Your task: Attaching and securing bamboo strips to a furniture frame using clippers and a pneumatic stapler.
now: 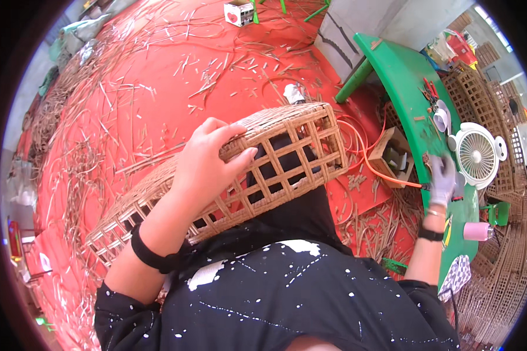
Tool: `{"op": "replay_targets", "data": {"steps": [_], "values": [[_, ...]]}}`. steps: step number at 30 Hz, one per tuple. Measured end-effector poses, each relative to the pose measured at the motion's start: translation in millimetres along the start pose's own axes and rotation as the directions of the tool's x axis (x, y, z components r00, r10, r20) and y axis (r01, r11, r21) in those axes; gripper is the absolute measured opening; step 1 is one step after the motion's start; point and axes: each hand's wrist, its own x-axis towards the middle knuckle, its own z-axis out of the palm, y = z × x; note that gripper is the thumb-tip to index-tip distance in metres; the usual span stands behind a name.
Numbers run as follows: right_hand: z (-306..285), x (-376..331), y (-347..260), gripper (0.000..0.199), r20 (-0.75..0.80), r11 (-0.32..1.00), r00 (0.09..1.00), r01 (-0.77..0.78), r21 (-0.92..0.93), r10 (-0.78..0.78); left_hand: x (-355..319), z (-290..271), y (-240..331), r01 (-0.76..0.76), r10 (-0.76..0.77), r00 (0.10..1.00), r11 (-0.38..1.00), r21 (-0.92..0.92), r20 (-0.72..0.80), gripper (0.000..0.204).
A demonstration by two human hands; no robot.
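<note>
While L hand pinches basket edge, gloved R hand extends over tbl; can't tell grip.

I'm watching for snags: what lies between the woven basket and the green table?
In the head view, an orange hose, an open brown box and loose brown strips show between the woven basket and the green table.

Left fingers bent, gripping; right arm stretched outward
</note>
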Motion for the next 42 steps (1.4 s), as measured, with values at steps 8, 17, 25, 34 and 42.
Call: {"op": "replay_targets", "data": {"steps": [8, 17, 25, 34, 42], "values": [[104, -37, -314, 0.055, 0.555, 0.415, 0.07, 0.742, 0.526, -0.829, 10, 1, -10, 0.249, -0.222, 0.966, 0.939, -0.235, 0.134, 0.035], [150, -73, -331, 0.024, 0.591, 0.321, -0.009, 0.832, 0.451, -0.807, -1, 7, -8, 0.066, -0.071, 0.997, 0.982, -0.178, -0.018, 0.032], [141, -74, -309, 0.027, 0.411, 0.248, 0.066, 0.879, 0.408, -0.909, -8, 0, -4, -0.04, 0.04, 0.999, 0.993, -0.109, -0.003, 0.028], [130, -52, -315, 0.027, 0.366, 0.139, -0.115, 0.789, 0.599, -0.924, -25, -13, -19, -0.223, 0.223, 0.975, 0.975, 0.01, -0.009, 0.031], [127, -67, -297, 0.025, 0.259, 0.056, -0.076, 0.882, 0.467, -0.963, -21, -7, -13, -0.304, 0.333, 0.94, 0.912, 0.275, -0.067, 0.024]]}}
